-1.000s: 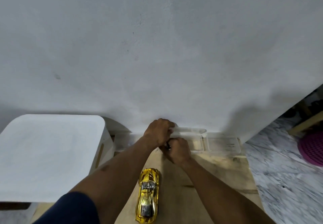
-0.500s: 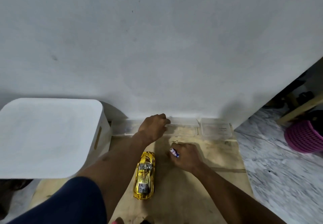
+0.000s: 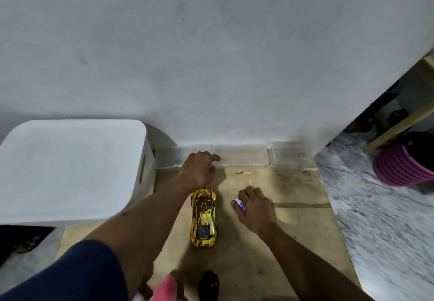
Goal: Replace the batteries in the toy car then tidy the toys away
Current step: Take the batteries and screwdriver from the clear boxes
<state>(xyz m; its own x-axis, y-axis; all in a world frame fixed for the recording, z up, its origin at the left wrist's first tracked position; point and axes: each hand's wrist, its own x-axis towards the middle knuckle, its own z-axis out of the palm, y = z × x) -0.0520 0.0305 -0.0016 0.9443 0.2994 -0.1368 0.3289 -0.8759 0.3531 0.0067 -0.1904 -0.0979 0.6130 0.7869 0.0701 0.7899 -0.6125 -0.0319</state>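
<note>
On the bench (image 3: 293, 230) the clear box (image 3: 242, 157) stands at the back and the gold toy car (image 3: 203, 216) sits on its wheels, my left hand (image 3: 198, 170) lays loose fingers on that box, my right hand (image 3: 257, 209) pinches one battery (image 3: 240, 203) beside the car, so swapping and tidying remain, I judge

A white wall (image 3: 211, 54) fills the background; a white box (image 3: 70, 171) with a slot handle stands at left; a pink woven basket (image 3: 399, 167) sits on the marble floor (image 3: 375, 230) at right.
</note>
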